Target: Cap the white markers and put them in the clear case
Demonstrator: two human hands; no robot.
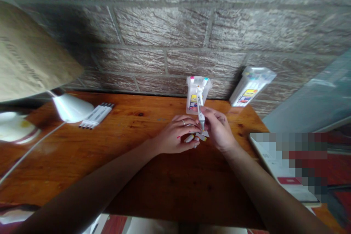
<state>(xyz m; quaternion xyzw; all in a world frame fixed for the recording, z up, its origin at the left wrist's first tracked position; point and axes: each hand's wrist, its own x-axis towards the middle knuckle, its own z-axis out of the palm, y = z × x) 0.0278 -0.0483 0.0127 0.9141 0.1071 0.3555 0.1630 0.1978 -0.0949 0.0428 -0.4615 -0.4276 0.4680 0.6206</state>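
Observation:
My right hand [219,131] is closed around a white marker [200,104] with a grey lower end, held nearly upright over the table. Beside it, my left hand [175,135] lies low over the wood with thumb and fingers apart, a ring on one finger and a red mark on the skin. Between the two hands are several small white and grey pieces that look like marker caps [189,138], one with a yellow end [201,137]. Just behind the hands stands a clear plastic marker case [192,98] with pink- and blue-ended markers in it.
Against the brick wall at the right leans a second clear case [248,89] of markers. Several black-ended white markers [97,116] lie left, near a lamp [72,108] with a brown shade and a cord. A white round object [16,128] sits far left.

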